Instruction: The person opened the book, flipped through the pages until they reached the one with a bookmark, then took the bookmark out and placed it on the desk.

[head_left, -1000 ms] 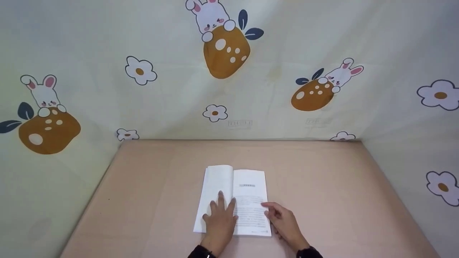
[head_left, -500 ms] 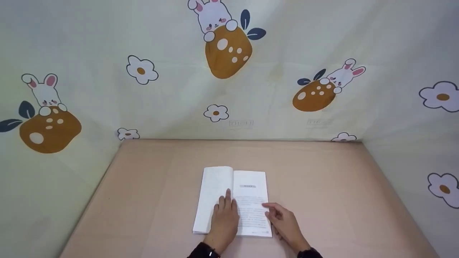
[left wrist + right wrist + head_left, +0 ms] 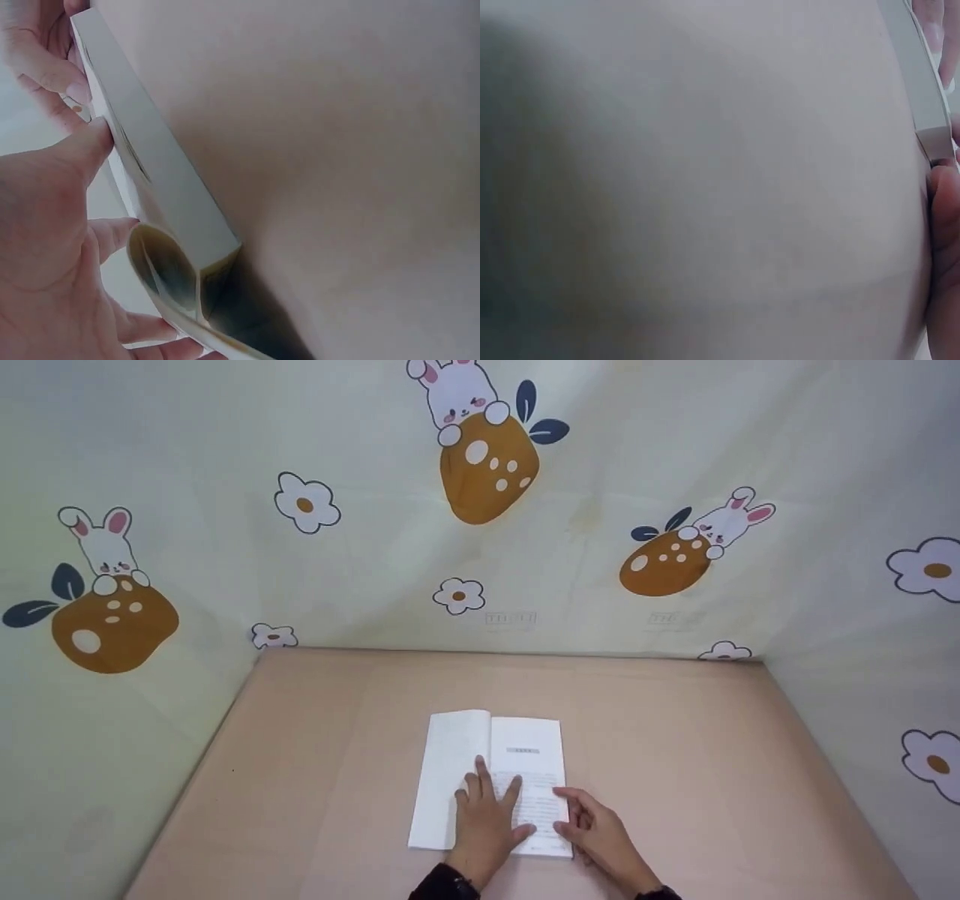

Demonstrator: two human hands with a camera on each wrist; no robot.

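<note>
Since a second ago my left hand has slid rightward across the open white paperback book, from the left page over the spine fold, so its spread fingers now press flat across the gutter and onto the printed right page. My grip there is loose and apart, fingers straight, nothing pinched. My right hand stays at the book's near right corner, fingers curled in against the page edge; whether they pinch a leaf I cannot tell from the head view. From the left wrist view, the book's page block shows edge-on with a few leaves bowed up near my palm. The book lies in the near middle of the pale pink desk, well apart from the rabbit-printed cloth backdrop on the far side.
</note>
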